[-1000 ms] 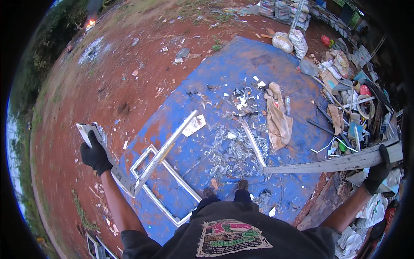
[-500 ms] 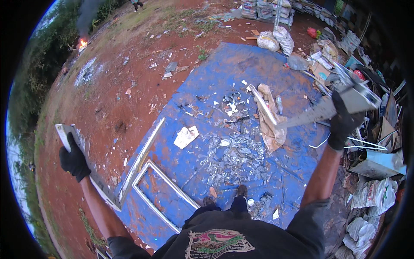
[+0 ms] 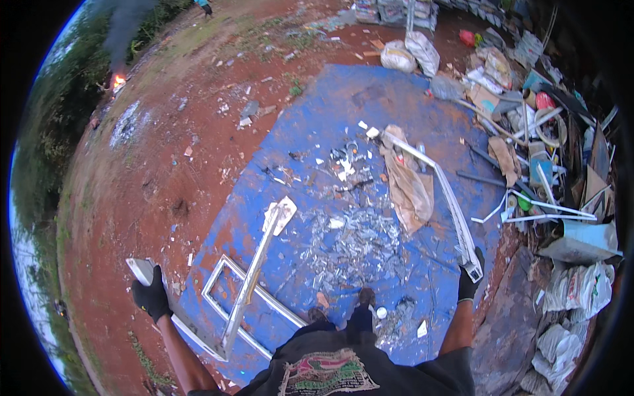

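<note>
My left hand (image 3: 152,297), in a black glove, is closed around the short arm of an angled white frame piece (image 3: 251,274). That piece's long bar slants across a rectangular white frame (image 3: 210,284) on the blue tarp, and its tip overlaps a flat white fragment (image 3: 286,214). My right hand (image 3: 468,284), gloved in black too, grips the near end of another angled white frame piece (image 3: 449,198). The far end of this one reaches over a brown sack (image 3: 411,191). My fingers are partly hidden behind the pieces.
A blue tarp (image 3: 343,99) covers the ground, with broken shards (image 3: 350,244) ahead of my feet. Mixed scrap (image 3: 528,145) and white sacks (image 3: 574,290) are heaped at the right. Red soil (image 3: 158,178) lies left; a small fire (image 3: 119,81) smokes far off near a person (image 3: 204,6).
My right hand has come down and inward, lowering its frame piece toward the tarp. My left hand has dropped and shifted right, its piece's long bar swinging right across the rectangular frame.
</note>
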Tool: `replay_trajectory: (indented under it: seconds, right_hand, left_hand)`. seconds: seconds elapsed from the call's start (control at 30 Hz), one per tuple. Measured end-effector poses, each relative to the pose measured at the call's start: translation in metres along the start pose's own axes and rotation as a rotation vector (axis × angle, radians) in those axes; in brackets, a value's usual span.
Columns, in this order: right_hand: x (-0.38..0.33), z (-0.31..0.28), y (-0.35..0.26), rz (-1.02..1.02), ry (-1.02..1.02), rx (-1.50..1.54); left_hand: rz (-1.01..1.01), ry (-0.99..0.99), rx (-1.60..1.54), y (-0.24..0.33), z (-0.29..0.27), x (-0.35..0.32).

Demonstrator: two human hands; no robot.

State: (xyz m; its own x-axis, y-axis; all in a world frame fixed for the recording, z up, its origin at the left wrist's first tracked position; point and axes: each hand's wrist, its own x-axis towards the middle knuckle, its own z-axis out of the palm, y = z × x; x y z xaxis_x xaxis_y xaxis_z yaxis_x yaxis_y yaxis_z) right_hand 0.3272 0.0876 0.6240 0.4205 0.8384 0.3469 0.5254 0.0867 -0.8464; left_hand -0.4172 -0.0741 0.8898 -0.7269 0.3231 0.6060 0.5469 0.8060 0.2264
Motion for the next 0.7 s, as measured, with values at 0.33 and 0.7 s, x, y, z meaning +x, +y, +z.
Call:
replay_trajectory:
  seconds: [0.33,0.7]
  right_hand:
    - [-0.215,-0.046,0.199,1.182,0.349,0.474]
    - [-0.145,0.081,0.085,1.253,-0.501,0.369]
  left_hand:
    - [-0.047,-0.035,-0.415,-0.004,-0.011,-0.067]
    - [0.185,-0.036,-0.380,0.139,-0.168,-0.032]
